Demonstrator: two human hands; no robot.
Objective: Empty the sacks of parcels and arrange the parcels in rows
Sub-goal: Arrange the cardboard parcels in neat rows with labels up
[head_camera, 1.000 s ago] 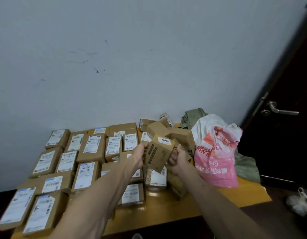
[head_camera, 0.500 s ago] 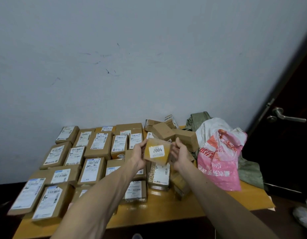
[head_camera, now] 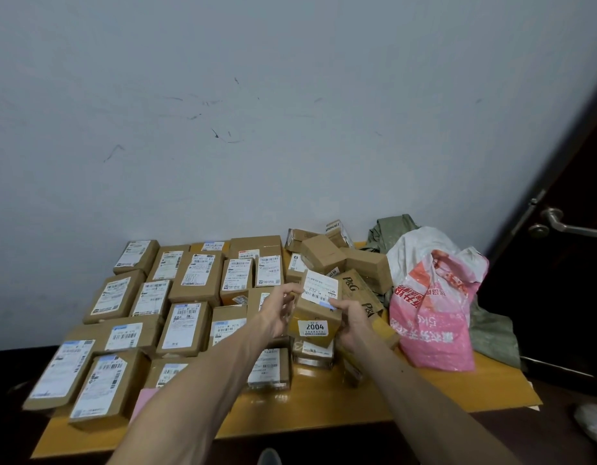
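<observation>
since the left grip [head_camera: 277, 313] and right grip [head_camera: 352, 325] both clasp the box [head_camera: 315, 317] above the bench [head_camera: 324, 407], beside the loose pile [head_camera: 324, 256]: label is up, so lower it flat into the front row [head_camera: 268, 364] gap, edges square to neighbours.

A yellow wooden counter [head_camera: 324, 409] stands against a pale wall [head_camera: 290, 95] with dark scuff marks [head_camera: 223, 135], and at the right a dark door [head_camera: 572, 313] carries a metal lever handle [head_camera: 567, 226].
</observation>
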